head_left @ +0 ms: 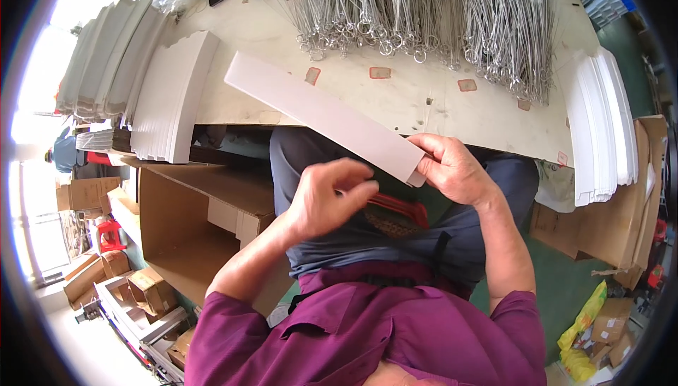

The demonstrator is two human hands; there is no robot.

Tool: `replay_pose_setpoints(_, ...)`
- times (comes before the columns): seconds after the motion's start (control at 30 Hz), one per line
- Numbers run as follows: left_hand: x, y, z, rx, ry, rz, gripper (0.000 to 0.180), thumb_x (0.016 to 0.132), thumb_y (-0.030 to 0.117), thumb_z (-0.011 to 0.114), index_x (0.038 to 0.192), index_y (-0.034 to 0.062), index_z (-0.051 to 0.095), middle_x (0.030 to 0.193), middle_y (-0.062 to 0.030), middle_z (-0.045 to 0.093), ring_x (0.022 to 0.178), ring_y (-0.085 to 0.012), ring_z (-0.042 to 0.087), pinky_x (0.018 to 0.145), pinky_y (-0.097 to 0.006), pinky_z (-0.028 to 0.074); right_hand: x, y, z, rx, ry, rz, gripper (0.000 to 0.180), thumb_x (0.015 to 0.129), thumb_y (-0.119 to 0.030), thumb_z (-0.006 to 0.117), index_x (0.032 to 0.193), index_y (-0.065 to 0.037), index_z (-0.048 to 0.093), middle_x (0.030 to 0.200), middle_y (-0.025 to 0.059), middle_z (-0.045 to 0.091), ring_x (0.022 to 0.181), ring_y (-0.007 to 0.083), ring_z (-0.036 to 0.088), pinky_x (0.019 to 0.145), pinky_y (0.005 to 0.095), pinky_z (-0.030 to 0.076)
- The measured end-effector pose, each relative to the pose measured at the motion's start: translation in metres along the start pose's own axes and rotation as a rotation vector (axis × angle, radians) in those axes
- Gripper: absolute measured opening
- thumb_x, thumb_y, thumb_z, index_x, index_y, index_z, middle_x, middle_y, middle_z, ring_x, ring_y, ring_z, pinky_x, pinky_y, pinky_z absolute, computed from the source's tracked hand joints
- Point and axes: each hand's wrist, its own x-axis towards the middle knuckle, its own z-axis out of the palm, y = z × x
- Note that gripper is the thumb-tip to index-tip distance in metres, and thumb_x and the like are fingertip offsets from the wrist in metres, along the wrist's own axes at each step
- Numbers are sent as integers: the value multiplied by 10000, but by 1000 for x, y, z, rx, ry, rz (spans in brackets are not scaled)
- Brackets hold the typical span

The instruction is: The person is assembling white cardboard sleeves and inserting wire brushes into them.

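My right hand (455,170) grips the near end of a long, narrow white box (321,114). The thumb lies at a small flap (417,178) on that end. Slanting away to the upper left, the box reaches over the table's front edge. My left hand (328,199) is just below the box, over my lap, with thumb and fingers curved but apart and nothing seen between them. Part of its fingers is slightly blurred.
Thin metal rods with ring ends (381,15) crowd the far side of the table (282,107). White flat cartons (173,96) stack at the left, more white cartons (600,128) at the right. An opened cardboard box (187,223) stands below left. Beneath my hands is a red stool (399,208).
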Motion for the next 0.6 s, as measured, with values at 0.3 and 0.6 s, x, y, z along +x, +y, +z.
replay_pose_setpoints(0.3,26,18,-9,969,60,635,687,701,176,854,1313,10,589,1121,-180,672,1081,-384,658,949,-495,535,6,-13,10,-280,-176,106,265,986,-77,596,1219,8,690,1059,168,762,951,229,722,886,372,558)
replay_pose_setpoints(0.6,23,-16,-12,790,199,565,461,687,118,836,1098,29,647,825,-127,654,791,-347,705,703,-460,580,-25,-40,-20,-979,451,-307,366,927,-284,774,1128,14,709,935,216,730,868,376,720,787,450,562)
